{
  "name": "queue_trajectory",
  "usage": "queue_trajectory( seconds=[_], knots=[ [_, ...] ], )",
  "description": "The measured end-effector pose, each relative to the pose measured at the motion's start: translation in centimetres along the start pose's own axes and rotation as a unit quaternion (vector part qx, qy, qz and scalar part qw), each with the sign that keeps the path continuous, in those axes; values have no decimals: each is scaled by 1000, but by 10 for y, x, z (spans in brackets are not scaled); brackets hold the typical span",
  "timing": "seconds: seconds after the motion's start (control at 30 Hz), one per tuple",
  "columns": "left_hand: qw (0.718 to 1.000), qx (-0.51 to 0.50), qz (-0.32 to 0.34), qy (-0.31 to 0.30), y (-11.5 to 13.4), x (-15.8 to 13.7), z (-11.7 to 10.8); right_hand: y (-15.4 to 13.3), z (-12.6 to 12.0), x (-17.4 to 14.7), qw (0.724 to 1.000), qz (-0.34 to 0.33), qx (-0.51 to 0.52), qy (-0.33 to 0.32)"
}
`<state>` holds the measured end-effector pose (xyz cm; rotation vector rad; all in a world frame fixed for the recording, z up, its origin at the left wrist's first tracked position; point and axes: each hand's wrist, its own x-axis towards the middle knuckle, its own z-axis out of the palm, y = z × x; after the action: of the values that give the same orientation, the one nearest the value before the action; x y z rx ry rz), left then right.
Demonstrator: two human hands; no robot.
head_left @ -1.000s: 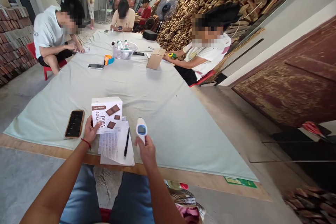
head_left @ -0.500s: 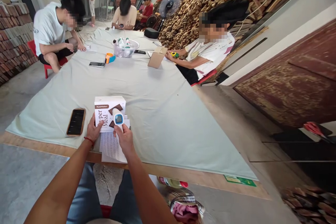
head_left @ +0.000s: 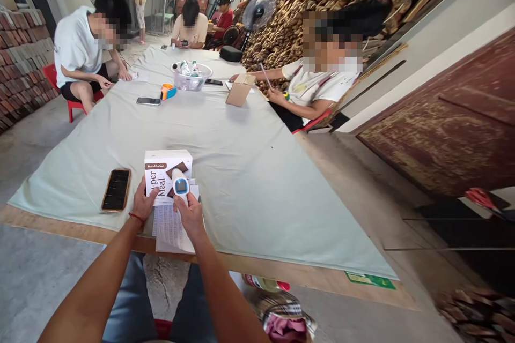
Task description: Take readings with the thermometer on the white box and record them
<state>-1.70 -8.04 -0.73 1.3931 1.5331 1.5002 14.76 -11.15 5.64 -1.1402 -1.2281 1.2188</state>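
The left hand is gripping a white cardboard box with brown print; the right hand is clasping a white, blue-rimmed handheld device before it.

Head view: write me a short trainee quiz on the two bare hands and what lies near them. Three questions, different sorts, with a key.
1. True or false: the right hand holds nothing.
2. Fill the gap: the left hand holds a ____ printed "NutriMotion".
3. What lies on the cloth just to the left of the left hand?

Key:
1. False; it holds a white handheld device with a small screen.
2. Box.
3. A phone.
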Motion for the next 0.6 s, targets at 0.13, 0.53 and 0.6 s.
queue_trajectory(
  seconds=[0.13,0.53,0.6],
  knots=[
    [1000,12,3,0,2,1,-1,0,-1,0,1000,5,-12,0],
    [1000,0,12,-5,3,1,-1,4,3,-2,999,10,33,-6],
    [1000,-3,11,-3,2,1,-1,2,3,-2,999,15,39,-9]
  ],
)
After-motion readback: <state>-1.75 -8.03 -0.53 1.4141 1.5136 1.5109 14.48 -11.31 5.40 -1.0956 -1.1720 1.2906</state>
